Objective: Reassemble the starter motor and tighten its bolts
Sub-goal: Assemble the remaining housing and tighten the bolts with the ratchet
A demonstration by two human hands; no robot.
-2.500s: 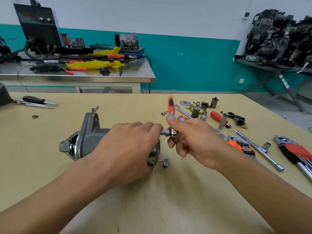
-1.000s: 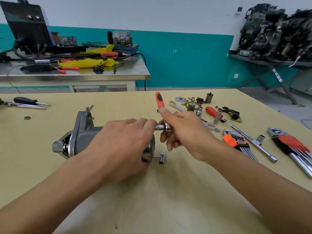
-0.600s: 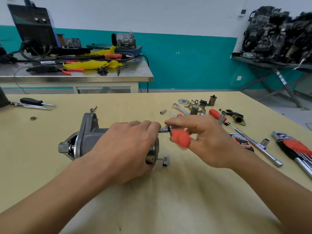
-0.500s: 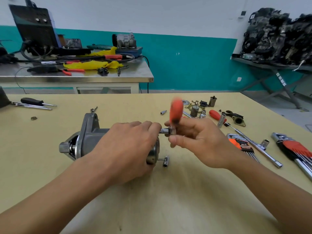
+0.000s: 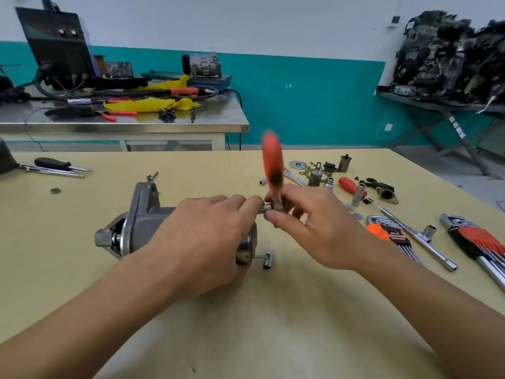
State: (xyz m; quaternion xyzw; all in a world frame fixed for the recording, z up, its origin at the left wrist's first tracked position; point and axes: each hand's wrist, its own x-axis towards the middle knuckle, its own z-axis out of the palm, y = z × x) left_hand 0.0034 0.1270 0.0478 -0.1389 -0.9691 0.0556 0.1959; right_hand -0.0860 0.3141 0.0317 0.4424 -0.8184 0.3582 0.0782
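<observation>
Swung back upright, the ratchet [image 5: 272, 165] sits pinched in the right hand [image 5: 319, 231] fingers, left hand [image 5: 202, 239] gripping the starter motor [image 5: 142, 212]

One wide-angle camera on the person's head looks forward and down over the workbench [image 5: 246, 337], close enough that both forearms fill the lower frame. The fingers sit near the centre, the left hand [image 5: 199, 236] gripping the starter motor [image 5: 142, 222], the right hand [image 5: 314, 228] pinching the ratchet [image 5: 272, 162]. Beyond the fingers the view reaches a steel table [image 5: 136, 125] and the teal wall [image 5: 314, 105].
</observation>
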